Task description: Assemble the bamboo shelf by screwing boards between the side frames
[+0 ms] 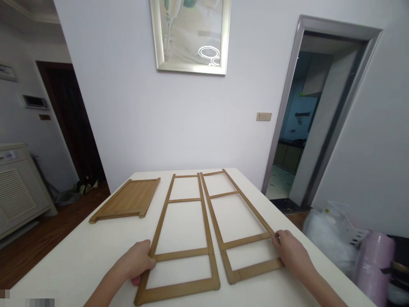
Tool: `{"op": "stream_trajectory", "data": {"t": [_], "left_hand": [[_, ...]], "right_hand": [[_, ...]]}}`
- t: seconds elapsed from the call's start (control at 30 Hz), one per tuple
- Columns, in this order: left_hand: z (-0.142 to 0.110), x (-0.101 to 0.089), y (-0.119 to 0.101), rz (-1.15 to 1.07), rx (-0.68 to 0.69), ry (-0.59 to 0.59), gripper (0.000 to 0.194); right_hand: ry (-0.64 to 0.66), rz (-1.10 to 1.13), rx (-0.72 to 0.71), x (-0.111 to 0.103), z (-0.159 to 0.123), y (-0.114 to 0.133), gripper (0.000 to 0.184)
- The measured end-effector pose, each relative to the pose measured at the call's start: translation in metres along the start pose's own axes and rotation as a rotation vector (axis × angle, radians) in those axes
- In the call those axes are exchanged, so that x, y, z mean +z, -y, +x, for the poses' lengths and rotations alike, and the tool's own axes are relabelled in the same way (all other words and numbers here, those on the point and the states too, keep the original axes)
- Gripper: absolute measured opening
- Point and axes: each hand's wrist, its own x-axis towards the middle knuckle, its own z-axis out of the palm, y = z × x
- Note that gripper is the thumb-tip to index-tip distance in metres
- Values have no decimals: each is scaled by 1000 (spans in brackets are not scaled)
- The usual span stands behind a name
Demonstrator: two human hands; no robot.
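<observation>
Two ladder-like wooden frames lie side by side on a white table (111,256), their long rails nearly touching at the far end. My left hand (137,260) is closed around the outer rail of the left wooden frame (183,254), near its lower crossbar. On the other side, my right hand (292,249) grips the outer rail of the right wooden frame (247,240), close to its lower crossbars. Farther left rests a stack of slatted wooden panels (131,198), which neither hand touches.
The table's far edge meets a white wall (191,123) with a framed picture (191,70). A doorway (297,128) opens at the right. Beside the table on the right are plastic-wrapped bundles (332,243) and a pink roll (373,264). A cabinet (19,192) stands at the left.
</observation>
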Motion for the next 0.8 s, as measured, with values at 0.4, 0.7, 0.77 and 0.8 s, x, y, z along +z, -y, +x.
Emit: {"op": "stream_trajectory", "data": {"t": [0.4, 0.7, 0.77, 0.8], "left_hand": [[6, -2, 9, -8, 26, -7, 18], [-3, 0, 0, 24, 83, 9, 15], [-7, 3, -9, 48, 93, -5, 13], [-9, 4, -13, 70, 84, -21, 12]], "right_hand": [[16, -48, 87, 5, 15, -43, 29], [64, -81, 125, 3, 16, -44, 28], [55, -80, 129, 3, 16, -44, 28], [55, -78, 131, 3, 15, -43, 28]]}}
